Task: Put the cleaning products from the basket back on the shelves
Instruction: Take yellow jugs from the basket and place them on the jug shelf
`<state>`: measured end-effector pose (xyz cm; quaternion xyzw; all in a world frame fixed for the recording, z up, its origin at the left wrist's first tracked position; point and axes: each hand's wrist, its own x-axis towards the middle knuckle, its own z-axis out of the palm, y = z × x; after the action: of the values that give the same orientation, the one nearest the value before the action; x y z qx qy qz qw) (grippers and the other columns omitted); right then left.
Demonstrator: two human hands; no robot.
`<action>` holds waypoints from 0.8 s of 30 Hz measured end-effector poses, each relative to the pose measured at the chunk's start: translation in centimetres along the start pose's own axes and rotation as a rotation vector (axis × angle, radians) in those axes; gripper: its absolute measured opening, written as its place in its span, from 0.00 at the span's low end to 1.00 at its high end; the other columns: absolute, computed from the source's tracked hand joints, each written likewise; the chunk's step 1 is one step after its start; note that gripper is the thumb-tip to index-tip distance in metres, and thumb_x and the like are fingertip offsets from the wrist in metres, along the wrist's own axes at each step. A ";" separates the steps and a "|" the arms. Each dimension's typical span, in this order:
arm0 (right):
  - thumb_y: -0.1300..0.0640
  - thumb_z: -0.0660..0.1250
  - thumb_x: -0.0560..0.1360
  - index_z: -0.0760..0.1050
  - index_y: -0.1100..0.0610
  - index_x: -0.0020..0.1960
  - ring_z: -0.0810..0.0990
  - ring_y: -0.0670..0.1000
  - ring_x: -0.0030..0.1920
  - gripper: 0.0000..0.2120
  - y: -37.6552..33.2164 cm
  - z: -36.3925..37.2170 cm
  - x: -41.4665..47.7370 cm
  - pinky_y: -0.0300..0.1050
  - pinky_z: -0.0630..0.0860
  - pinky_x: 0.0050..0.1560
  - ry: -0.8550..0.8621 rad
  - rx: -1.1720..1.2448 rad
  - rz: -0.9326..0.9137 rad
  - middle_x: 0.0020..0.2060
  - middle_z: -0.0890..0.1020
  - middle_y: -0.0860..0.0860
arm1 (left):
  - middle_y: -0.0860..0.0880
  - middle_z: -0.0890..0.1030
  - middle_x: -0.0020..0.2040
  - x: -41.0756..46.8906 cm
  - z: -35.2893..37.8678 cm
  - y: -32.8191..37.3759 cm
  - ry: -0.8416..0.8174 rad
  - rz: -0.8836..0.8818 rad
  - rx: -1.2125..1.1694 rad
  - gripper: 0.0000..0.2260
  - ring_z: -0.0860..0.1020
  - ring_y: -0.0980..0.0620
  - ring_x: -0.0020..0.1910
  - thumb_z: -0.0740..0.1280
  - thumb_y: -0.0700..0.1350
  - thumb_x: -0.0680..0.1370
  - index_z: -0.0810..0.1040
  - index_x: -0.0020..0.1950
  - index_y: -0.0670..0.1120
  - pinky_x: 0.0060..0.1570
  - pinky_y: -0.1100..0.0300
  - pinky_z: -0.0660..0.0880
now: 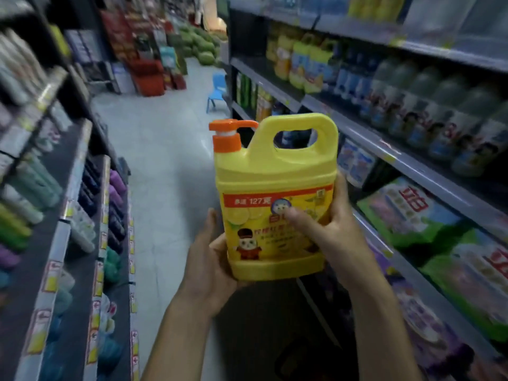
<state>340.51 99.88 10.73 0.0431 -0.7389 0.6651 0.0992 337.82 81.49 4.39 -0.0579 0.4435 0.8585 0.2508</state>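
Jug (275, 193) of yellow cleaning liquid, upright, is held in mid-air over the aisle, roughly centre of view. An orange pump (228, 136) sits on its top left and a moulded carry handle (313, 125) on its top right, with shelf stock showing through the handle's opening. The front label faces the camera: red band, cartoon figures, print too soft to read in full.

Left hand (209, 270) grips the jug's lower left corner, palm under the base, thumb lying up the left edge. Right hand (335, 229) grips the right side, with its thumb (299, 215) pressed across the label and the fingers wrapped round the back, mostly hidden. Both forearms rise from the bottom edge.

The jug is clear of every shelf, just left of the right-hand shelving (406, 160) and about level with its middle boards. That shelving carries:
- a row of dark-capped bottles (439, 114)
- yellow bottles (302, 64), higher and farther off
- green-and-pink bags (412, 215) on a lower board

Left-hand shelving (79, 166) holds rows of blurred bottles. The pale floor (165, 160) runs between the two. A small blue chair (217, 92) stands at the far end beside the right-hand shelving, with a heap of green melons (200, 48) beyond it. A dark shape (288, 339) lies below the hands, too dim to identify.
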 end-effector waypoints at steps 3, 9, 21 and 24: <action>0.55 0.76 0.68 0.60 0.39 0.73 0.83 0.42 0.56 0.40 -0.2 4.2 3.6 0.42 0.81 0.52 -0.011 0.055 -0.014 0.55 0.83 0.38 | 0.42 0.83 0.60 -0.2 -2.4 4.7 0.011 0.062 0.093 0.28 0.82 0.40 0.58 0.59 0.66 0.74 0.82 0.62 0.48 0.59 0.38 0.76; 0.57 0.76 0.64 0.62 0.41 0.74 0.84 0.46 0.56 0.43 0.6 10.0 8.6 0.41 0.82 0.51 0.092 0.121 -0.099 0.56 0.83 0.43 | 0.47 0.82 0.62 3.1 -6.0 10.3 -0.101 0.231 0.270 0.32 0.81 0.43 0.60 0.78 0.66 0.60 0.79 0.62 0.60 0.52 0.43 0.80; 0.58 0.76 0.66 0.62 0.46 0.76 0.83 0.46 0.57 0.43 6.1 12.8 25.3 0.38 0.81 0.49 0.130 0.153 -0.065 0.58 0.83 0.45 | 0.55 0.82 0.62 18.3 -10.4 18.6 -0.038 0.244 0.473 0.31 0.81 0.51 0.60 0.74 0.73 0.58 0.76 0.60 0.67 0.56 0.46 0.80; 0.53 0.81 0.65 0.64 0.44 0.74 0.84 0.47 0.57 0.42 6.5 13.1 31.4 0.40 0.82 0.48 0.106 0.212 -0.074 0.58 0.83 0.45 | 0.55 0.83 0.60 22.4 -10.6 22.9 0.011 0.318 0.573 0.33 0.82 0.53 0.59 0.74 0.73 0.59 0.77 0.60 0.63 0.52 0.56 0.81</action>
<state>307.45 89.76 9.58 0.0456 -0.6560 0.7368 0.1574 306.05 70.60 7.53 0.0803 0.6719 0.7268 0.1175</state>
